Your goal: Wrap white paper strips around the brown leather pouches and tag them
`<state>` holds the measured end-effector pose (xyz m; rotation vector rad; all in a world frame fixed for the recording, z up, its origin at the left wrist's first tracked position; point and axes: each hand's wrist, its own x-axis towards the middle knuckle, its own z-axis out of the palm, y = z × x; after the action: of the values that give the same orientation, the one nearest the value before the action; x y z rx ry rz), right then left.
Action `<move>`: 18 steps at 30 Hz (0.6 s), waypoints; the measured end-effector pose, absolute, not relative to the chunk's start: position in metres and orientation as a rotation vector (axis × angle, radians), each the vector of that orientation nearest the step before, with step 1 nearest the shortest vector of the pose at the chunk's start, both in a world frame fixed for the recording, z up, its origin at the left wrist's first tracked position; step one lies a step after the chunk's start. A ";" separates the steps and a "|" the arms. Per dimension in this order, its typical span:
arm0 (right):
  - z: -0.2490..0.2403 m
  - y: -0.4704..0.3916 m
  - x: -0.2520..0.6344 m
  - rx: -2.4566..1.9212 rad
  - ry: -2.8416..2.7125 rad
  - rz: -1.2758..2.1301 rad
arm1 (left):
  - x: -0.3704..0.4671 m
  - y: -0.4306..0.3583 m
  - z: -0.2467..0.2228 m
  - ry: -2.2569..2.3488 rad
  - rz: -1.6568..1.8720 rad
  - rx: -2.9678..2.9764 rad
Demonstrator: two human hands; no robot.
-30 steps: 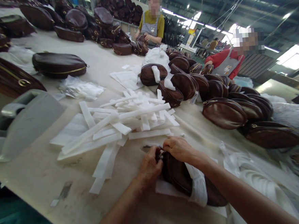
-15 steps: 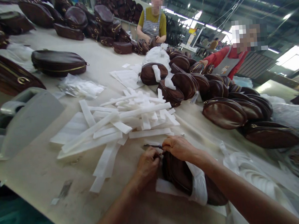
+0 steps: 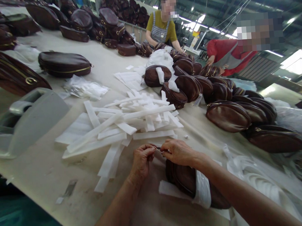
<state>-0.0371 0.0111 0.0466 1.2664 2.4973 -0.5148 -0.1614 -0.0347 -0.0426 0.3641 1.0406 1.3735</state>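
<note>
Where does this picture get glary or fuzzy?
In the head view, the bright pane at upper right is washed out; a brown bag right of the white strips shows glossy highlights; the thin item between left hand and right hand is too blurred to identify.

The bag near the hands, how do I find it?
On the table, find the white strips. The brown bag lies nearer, to their right, partly behind the right hand. It's the only one by that hand, a broad white band across it.
</note>
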 end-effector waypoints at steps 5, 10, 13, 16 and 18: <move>0.044 0.011 -0.038 1.267 2.499 -0.489 | -0.161 -0.035 -0.043 1.021 1.377 0.341; 0.042 0.011 -0.040 1.282 2.496 -0.466 | -0.161 -0.034 -0.047 1.011 1.379 0.367; 0.041 0.011 -0.038 1.298 2.496 -0.458 | -0.159 -0.035 -0.048 1.004 1.370 0.411; 0.040 0.011 -0.037 1.309 2.496 -0.457 | -0.153 -0.037 -0.048 1.011 1.331 0.475; 0.039 0.011 -0.036 1.311 2.499 -0.458 | -0.150 -0.038 -0.048 1.034 1.295 0.531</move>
<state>-0.0361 0.0113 0.0385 1.3112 2.4994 -0.4577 -0.1499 -0.0378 -0.0485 0.5308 1.0344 1.2950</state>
